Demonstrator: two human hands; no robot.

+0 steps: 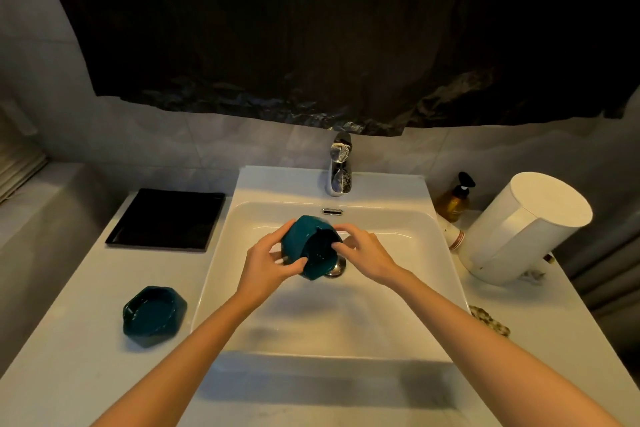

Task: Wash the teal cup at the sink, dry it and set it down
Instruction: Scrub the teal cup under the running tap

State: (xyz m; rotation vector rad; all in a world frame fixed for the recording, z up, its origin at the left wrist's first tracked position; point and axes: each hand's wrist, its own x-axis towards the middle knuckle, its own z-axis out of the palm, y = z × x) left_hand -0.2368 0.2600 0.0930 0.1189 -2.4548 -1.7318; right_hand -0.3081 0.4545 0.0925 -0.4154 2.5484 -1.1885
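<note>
A teal faceted ceramic cup (pixel 299 239) is held in the air over the middle of the white rectangular ceramic sink (pixel 277 184). It is just above the round chrome drain (pixel 337 268) and tipped so that its dark mouth faces the person. The left hand (pixel 266 265) wraps the cup's outer wall from the left and underneath, fingers curled round the back and thumb across the near side. The right hand (pixel 367 253) meets the cup at its right rim, with the forefinger lying over the top edge and the other fingertips curled into the mouth. A chrome faucet (pixel 341 166) stands at the middle of the sink's back edge. On the white countertop (pixel 69 374), a flat black square tray (pixel 166 218) lies near the back left corner, and a teal hexagonal ceramic dish (pixel 154 315) sits toward the front left, near the sink's left edge. At the back right stands an amber pump bottle with a black top (pixel 455 199), and beside it is a tilted white cylindrical container (pixel 526 229). A crinkled black plastic sheet (pixel 311 28) hangs on the wall above.
</note>
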